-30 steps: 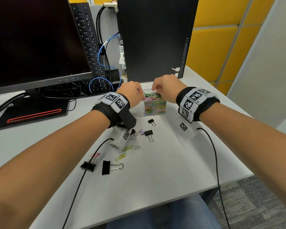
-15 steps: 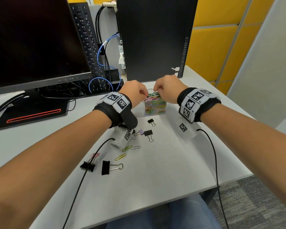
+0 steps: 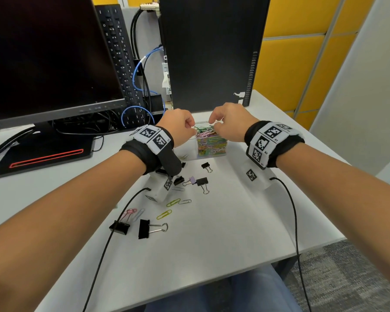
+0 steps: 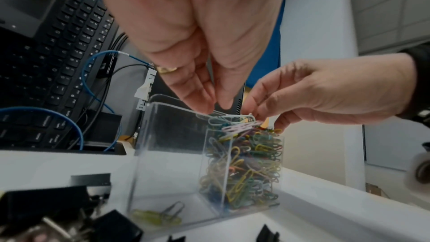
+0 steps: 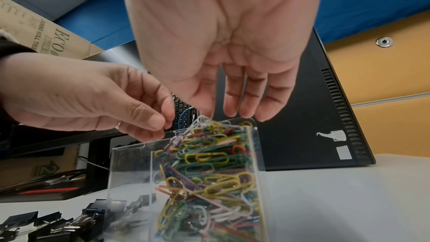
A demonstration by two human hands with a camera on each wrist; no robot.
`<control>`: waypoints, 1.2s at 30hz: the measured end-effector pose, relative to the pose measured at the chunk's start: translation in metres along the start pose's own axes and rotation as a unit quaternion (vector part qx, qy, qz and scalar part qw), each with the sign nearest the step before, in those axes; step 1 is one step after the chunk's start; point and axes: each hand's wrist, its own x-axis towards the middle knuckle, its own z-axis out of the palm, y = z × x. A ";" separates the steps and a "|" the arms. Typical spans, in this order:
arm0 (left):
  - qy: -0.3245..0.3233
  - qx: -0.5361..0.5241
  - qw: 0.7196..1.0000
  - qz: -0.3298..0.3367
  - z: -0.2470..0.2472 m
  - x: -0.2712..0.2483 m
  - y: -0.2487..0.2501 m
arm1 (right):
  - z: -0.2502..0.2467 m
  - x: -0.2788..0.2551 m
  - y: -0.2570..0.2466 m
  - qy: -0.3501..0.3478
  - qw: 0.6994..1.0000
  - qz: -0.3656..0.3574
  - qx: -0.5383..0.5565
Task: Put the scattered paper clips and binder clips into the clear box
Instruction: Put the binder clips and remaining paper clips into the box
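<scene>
The clear box (image 3: 190, 149) (image 4: 167, 154) (image 5: 130, 172) stands mid-desk. Its right compartment is heaped with coloured paper clips (image 3: 211, 144) (image 4: 251, 163) (image 5: 209, 163); the left one holds a few at the bottom. Both hands meet over the heap. My left hand (image 3: 193, 129) (image 4: 217, 108) pinches a white clip on top. At the clip's other end my right hand (image 3: 213, 126) (image 5: 209, 115) pinches it between thumb and fingertips. Black binder clips (image 3: 144, 228), a lilac one (image 3: 191, 180) and loose paper clips (image 3: 164, 214) lie nearer me.
A black PC tower (image 3: 212, 52) stands right behind the box. The monitor (image 3: 43, 59), an upright keyboard (image 3: 119, 52) and a tangle of cables (image 3: 142, 104) are at the back left. Thin black wrist cables (image 3: 293, 221) trail over the desk's front edge.
Both hands stay over the box's heaped compartment. Their fingertips have lifted a little and drawn closer together on top of the pile. The clips on the desk have not moved.
</scene>
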 end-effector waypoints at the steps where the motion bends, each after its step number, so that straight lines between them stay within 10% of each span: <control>1: -0.015 0.005 1.000 -0.008 0.001 0.000 -0.001 | 0.000 -0.001 0.000 -0.002 1.000 -0.003 0.001; 19: -0.032 0.026 0.999 0.015 -0.004 -0.003 -0.001 | 0.000 -0.001 0.000 -0.003 1.000 -0.022 0.010; 29: -0.216 0.294 0.929 0.056 -0.002 0.002 0.002 | 0.004 0.001 -0.001 -0.022 0.999 -0.020 -0.022; 36: -0.295 0.296 0.907 0.049 0.003 0.020 0.006 | 0.002 0.001 -0.002 -0.031 0.999 -0.009 -0.013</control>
